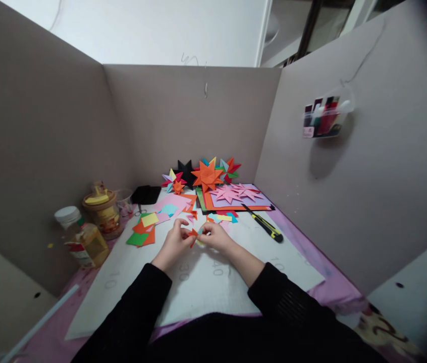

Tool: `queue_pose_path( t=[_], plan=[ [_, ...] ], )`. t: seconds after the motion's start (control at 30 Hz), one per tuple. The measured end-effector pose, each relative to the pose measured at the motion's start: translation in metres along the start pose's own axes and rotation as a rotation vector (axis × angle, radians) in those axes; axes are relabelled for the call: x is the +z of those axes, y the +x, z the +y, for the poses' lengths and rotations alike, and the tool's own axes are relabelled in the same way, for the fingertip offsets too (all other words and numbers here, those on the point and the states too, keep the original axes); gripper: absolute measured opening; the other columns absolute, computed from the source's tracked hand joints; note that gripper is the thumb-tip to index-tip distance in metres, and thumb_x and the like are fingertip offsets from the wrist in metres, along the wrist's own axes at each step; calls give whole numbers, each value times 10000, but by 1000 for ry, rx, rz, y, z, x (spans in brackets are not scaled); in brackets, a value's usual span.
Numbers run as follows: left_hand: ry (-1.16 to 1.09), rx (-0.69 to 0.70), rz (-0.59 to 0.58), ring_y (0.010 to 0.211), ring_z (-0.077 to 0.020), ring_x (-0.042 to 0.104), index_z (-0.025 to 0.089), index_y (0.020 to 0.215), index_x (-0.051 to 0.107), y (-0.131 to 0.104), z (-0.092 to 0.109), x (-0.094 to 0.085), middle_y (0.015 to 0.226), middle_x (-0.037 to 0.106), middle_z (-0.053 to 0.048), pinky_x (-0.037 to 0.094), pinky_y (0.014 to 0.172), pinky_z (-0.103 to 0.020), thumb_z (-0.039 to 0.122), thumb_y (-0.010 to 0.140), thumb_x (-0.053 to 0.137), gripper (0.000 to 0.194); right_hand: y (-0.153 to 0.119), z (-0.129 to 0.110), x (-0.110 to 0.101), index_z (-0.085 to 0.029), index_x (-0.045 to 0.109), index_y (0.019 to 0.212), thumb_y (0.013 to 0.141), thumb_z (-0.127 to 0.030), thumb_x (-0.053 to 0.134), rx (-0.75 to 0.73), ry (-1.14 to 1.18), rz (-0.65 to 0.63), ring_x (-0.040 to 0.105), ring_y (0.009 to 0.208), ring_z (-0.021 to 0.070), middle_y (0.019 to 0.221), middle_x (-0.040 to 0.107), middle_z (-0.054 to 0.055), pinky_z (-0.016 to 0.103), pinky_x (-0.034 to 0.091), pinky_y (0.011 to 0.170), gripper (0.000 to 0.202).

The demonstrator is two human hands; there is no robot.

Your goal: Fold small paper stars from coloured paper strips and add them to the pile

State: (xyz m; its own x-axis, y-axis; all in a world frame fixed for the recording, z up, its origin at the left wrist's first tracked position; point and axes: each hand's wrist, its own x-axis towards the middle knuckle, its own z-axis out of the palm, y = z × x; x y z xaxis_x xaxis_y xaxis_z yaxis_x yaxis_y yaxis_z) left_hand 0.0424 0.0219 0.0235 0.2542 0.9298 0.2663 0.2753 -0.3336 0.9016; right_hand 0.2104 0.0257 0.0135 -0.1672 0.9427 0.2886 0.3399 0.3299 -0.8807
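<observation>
Over the middle of the white board, my left hand (175, 243) and my right hand (216, 237) meet at a small folded paper piece (193, 233). Orange shows on its left, next to my left fingertips; bits of light blue and yellow show by my right fingers. Both hands are closed in a pinch on it, and my fingers cover part of it. Left of my left hand lie loose paper squares (138, 239) in orange, green and yellow. Just beyond the hands are small folded pieces (225, 218) in yellow, blue and red.
Folded paper stars (208, 176) stand against the back wall, with pink stars (232, 193) on stacked sheets. A black and yellow utility knife (264, 226) lies at right. A bottle (81, 237), a brown jar (102, 212) and a clear cup (123, 201) line the left. Grey panels enclose three sides.
</observation>
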Motion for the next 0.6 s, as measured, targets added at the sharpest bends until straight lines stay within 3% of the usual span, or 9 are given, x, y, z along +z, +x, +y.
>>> queue_pose_path(
  t=[0.2,0.33,0.43,0.53,0.6],
  plan=[
    [18,12,-14,662,-137,608,193,1020,434,5,-7,-6,783,637,-11,454,606,-248,246,658,638,419,3,0,-5,-161,510,538,629,-229,586,56,47,35,408,513,90,524,456,-44,207,304,486,136],
    [100,-21,57,684,-149,601,175,988,504,7,-12,-16,827,641,-33,464,658,-279,280,659,620,364,10,0,-28,-179,443,506,628,-292,598,87,105,248,357,489,86,491,397,-58,218,283,482,228],
    [263,-46,38,647,-175,594,177,844,600,12,-13,-22,801,663,-52,437,606,-278,285,624,637,247,15,2,-51,-194,381,479,633,-303,585,114,77,433,306,475,87,458,331,-65,227,251,471,277],
    [492,-27,2,653,-200,588,196,717,634,27,-11,-22,720,667,-61,397,587,-272,260,650,601,98,17,4,-68,-199,353,475,640,-290,566,89,21,526,281,481,86,463,289,-66,230,235,476,285],
    [681,-55,23,679,-211,591,197,695,628,42,-7,-18,714,664,-75,382,595,-270,232,699,538,97,17,5,-72,-198,343,477,642,-280,560,74,-17,545,280,488,87,470,283,-63,230,228,479,285]
  ],
)
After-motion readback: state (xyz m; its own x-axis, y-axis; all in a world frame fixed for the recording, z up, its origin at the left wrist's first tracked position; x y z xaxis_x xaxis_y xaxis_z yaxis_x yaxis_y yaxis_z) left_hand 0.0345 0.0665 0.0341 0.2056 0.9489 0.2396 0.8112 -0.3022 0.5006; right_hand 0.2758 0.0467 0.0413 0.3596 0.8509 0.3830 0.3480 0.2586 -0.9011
